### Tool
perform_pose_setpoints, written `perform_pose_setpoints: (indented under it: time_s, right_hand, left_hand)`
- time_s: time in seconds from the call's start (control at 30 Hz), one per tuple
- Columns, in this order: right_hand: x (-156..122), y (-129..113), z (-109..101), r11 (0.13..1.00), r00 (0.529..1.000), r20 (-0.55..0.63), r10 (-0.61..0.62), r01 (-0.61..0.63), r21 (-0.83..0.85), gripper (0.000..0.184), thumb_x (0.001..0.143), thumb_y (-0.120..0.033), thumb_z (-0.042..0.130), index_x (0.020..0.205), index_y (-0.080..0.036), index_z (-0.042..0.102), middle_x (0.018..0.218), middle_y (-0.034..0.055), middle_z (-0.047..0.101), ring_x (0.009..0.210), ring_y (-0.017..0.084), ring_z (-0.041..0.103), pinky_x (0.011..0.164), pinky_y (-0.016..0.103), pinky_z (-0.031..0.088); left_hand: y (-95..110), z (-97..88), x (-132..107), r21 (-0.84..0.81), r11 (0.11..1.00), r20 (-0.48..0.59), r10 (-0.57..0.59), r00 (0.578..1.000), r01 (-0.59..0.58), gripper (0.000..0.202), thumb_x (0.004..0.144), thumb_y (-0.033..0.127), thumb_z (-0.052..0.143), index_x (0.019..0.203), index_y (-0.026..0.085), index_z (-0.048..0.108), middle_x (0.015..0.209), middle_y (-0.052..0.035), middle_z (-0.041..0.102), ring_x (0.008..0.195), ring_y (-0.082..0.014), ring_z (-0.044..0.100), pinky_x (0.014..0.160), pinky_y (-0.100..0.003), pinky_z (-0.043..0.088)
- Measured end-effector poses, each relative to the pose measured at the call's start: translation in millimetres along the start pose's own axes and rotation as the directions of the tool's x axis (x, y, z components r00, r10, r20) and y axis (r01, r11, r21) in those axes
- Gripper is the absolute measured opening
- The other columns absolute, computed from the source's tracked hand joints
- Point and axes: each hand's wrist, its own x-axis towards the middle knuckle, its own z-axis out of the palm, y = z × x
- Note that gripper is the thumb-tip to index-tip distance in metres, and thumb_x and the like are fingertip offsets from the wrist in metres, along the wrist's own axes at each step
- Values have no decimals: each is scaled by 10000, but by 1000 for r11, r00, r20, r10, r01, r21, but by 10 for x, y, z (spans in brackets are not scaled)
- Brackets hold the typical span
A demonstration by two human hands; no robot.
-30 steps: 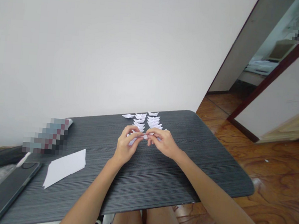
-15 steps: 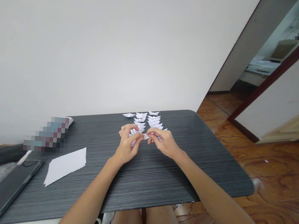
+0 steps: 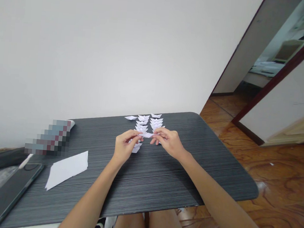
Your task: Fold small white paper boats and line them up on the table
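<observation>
Apparent home interior: dark, fine-lined tabletop (image 3: pixel 183 180) set against plain white wall (image 3: pixel 106 53), glossy wood-patterned floor (image 3: pixel 291 168) beyond. At right, opening edged in dark red trim (image 3: pixel 280 76) gives onto second room, where cluttered pale surface (image 3: pixel 265 69) stands near brown, chair-like shape (image 3: pixel 287 51). Dark baseboard (image 3: pixel 248 132) lines foot of partition. Exact room type unclear.

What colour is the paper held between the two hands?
The paper is white, seen best in the head view.
</observation>
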Motion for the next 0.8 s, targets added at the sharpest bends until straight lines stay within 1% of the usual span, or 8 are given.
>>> perform_pose_setpoints:
  time_s: [0.17, 0.27, 0.4, 0.47, 0.53, 0.6, 0.67, 0.8]
  right_hand:
    - [-27, -48, -26, 982, 994, 19, -106, 108, -153, 89, 815, -203, 465, 817, -170, 547, 636, 6, 647, 557, 99, 584, 588, 210, 466]
    - [-37, -56, -41, 969, 988, 45, -148, 154, -195, 106, 824, -182, 447, 847, -164, 549, 686, 17, 658, 607, 101, 604, 619, 205, 467]
    - [-17, -53, -58, 978, 992, -13, -128, 124, -165, 108, 806, -227, 486, 865, -161, 547, 658, 13, 653, 578, 109, 602, 605, 216, 472]
    - [-3, -55, -69, 975, 991, -52, -124, 112, -193, 99, 799, -235, 496, 827, -164, 559, 613, 5, 637, 567, 114, 594, 595, 221, 464]
    - [4, -60, -78, 960, 987, -63, -151, 131, -247, 96, 802, -218, 491, 777, -170, 570, 589, -1, 616, 576, 117, 585, 610, 226, 452]
    - [1, -61, -83, 941, 980, -38, -194, 175, -290, 109, 810, -197, 474, 765, -173, 570, 607, 3, 603, 577, 113, 569, 622, 230, 444]
    - [-9, -57, -84, 914, 970, 19, -244, 236, -329, 124, 823, -184, 446, 786, -170, 563, 656, 20, 601, 598, 116, 559, 630, 235, 440]
    - [-31, -40, -78, 833, 936, 130, -327, 350, -428, 138, 840, -167, 408, 816, -152, 543, 738, 61, 601, 696, 145, 562, 660, 253, 434]
  left_hand:
    - [27, -1, 4, 38, 999, -7, 22, 1000, -21, 111, 737, 187, 559, 773, 146, 655, 698, -31, 627, 554, -92, 540, 502, -194, 436]
    - [45, -10, -3, 97, 994, -1, 48, 999, -48, 107, 742, 187, 553, 746, 147, 652, 689, -25, 629, 543, -88, 529, 508, -194, 434]
    - [59, -22, -8, 148, 987, -9, 70, 998, -68, 116, 750, 197, 544, 716, 150, 644, 700, -24, 633, 549, -89, 529, 537, -202, 441]
    - [54, -27, -8, 160, 985, -9, 71, 997, -69, 121, 750, 205, 544, 705, 152, 643, 705, -26, 633, 563, -95, 537, 541, -205, 442]
    - [39, -32, -9, 171, 983, -9, 71, 997, -69, 121, 748, 213, 545, 709, 153, 644, 699, -25, 632, 545, -93, 533, 530, -206, 440]
    - [17, -37, -13, 184, 980, -4, 75, 997, -73, 121, 748, 220, 546, 721, 154, 644, 681, -22, 630, 509, -87, 518, 522, -209, 439]
    - [-7, -43, -17, 205, 975, 11, 84, 996, -84, 123, 751, 224, 541, 741, 156, 643, 663, -19, 628, 497, -87, 513, 535, -216, 443]
    - [-42, -51, -23, 271, 954, 50, 120, 992, -129, 127, 758, 223, 533, 755, 157, 642, 639, -21, 627, 566, -110, 557, 586, -226, 452]
